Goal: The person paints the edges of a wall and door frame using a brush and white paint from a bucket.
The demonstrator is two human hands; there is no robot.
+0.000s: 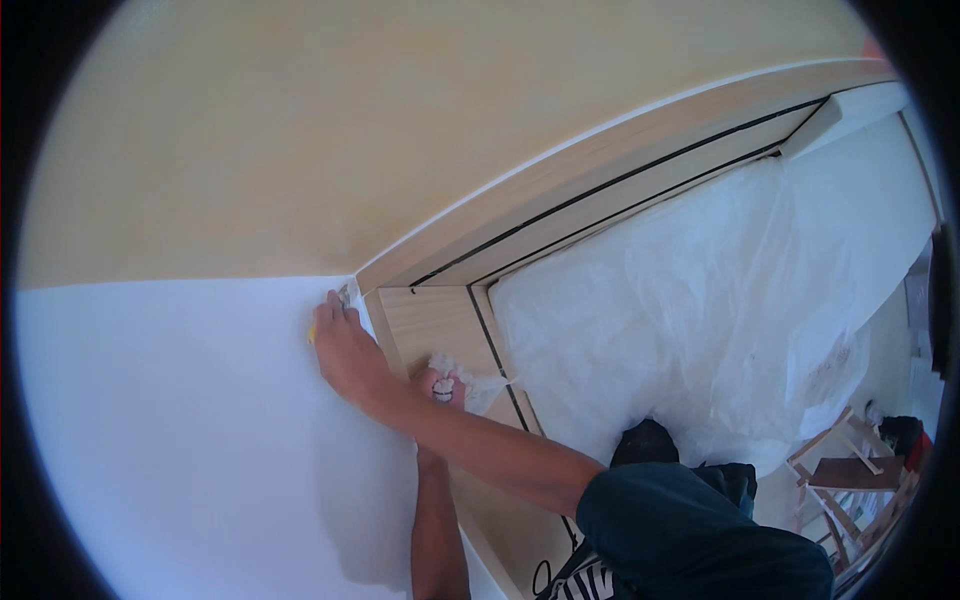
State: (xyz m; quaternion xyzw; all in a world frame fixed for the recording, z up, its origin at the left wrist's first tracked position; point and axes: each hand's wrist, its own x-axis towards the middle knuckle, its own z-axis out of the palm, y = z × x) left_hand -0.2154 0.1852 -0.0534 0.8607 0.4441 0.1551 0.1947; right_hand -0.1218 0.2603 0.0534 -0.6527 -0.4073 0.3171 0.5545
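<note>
My right hand (350, 355) is closed on a small tool with a yellow part (312, 332) and a metal part, held at the corner where a white wall (180, 420) meets a tan surface (200, 150) and pale wooden trim (600, 140). The tool is mostly hidden by my fingers. Below and right of it, partly behind my right arm, my left hand (432, 385) grips crumpled white material (446, 368) beside a wooden panel (430, 320); a thin translucent piece trails to the right from it.
A large surface draped in wrinkled white plastic sheeting (660, 280) fills the right, with a dark shape (645, 440) on it near my right sleeve. A wooden folding chair or step (850, 470) and dark and red items (905, 435) are at the lower right.
</note>
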